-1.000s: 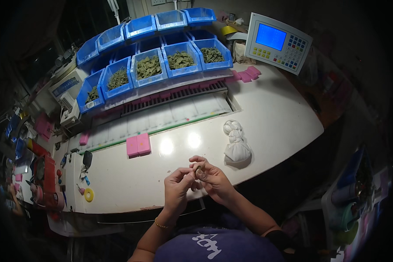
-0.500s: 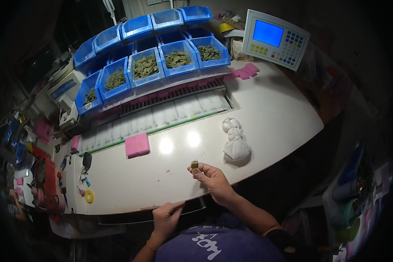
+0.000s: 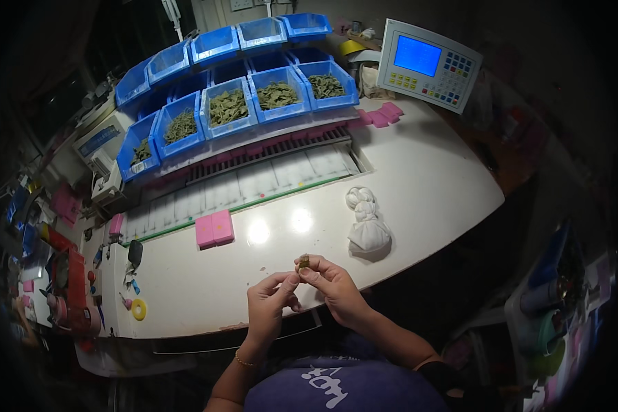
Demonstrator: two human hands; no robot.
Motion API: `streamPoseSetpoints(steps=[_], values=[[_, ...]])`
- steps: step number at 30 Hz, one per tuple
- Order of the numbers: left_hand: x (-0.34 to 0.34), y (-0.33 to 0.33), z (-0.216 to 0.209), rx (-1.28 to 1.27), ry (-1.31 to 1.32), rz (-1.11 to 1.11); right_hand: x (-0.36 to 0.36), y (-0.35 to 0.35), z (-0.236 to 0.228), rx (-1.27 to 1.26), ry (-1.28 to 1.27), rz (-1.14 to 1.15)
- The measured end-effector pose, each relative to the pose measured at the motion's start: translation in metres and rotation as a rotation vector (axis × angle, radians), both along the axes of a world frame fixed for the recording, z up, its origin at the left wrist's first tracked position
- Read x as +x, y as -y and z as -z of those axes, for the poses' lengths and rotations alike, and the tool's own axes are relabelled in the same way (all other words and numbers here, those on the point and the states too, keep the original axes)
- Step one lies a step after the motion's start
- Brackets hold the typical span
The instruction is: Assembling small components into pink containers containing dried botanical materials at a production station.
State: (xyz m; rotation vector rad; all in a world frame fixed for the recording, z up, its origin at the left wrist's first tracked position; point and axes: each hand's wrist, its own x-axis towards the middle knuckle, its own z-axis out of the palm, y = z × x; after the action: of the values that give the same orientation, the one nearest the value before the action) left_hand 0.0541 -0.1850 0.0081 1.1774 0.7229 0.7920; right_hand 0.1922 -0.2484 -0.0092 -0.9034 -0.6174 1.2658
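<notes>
My right hand (image 3: 334, 292) pinches a small greenish-brown piece (image 3: 304, 260) between thumb and fingertips, over the front part of the white table. The piece looks like a little stack or bundle of dried leaf; its exact kind is too small to tell. Close against it on the left is my left hand (image 3: 270, 302), thumb and forefinger pressed together at the lower side of the piece. Whatever those left fingertips may hold is hidden. To the right of my hands a knotted white cloth bundle (image 3: 369, 235) rests on the table.
Blue bins (image 3: 228, 108), several with dried green leaves, stand in tiers at the back. A keypad console (image 3: 429, 65) with a blue screen is at back right. Pink blocks (image 3: 214, 229) lie before a green-edged strip (image 3: 233, 205). Yellow tape (image 3: 139, 310) and black keys (image 3: 135, 254) lie left.
My left hand has risen from the table's front edge to meet my right hand at the small piece. My right hand still holds it in nearly the same place.
</notes>
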Motion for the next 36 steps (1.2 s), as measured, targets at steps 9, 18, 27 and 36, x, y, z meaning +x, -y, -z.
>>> streamPoseSetpoints(steps=[9, 18, 27, 36], values=[[0.006, -0.014, -0.002, -0.320, 0.153, 0.010, 0.011, -0.004, 0.001, -0.080, 0.085, -0.028], [0.012, -0.034, 0.003, -0.317, 0.197, -0.003, 0.045, -0.012, 0.041, -0.022, 0.665, 0.353], [0.028, -0.128, 0.001, 0.510, -0.333, -0.361, 0.044, -0.012, 0.047, 0.055, 0.790, 0.341], [0.096, -0.331, -0.091, 1.419, -0.764, -0.823, 0.041, -0.006, 0.040, 0.062, 0.865, 0.286]])
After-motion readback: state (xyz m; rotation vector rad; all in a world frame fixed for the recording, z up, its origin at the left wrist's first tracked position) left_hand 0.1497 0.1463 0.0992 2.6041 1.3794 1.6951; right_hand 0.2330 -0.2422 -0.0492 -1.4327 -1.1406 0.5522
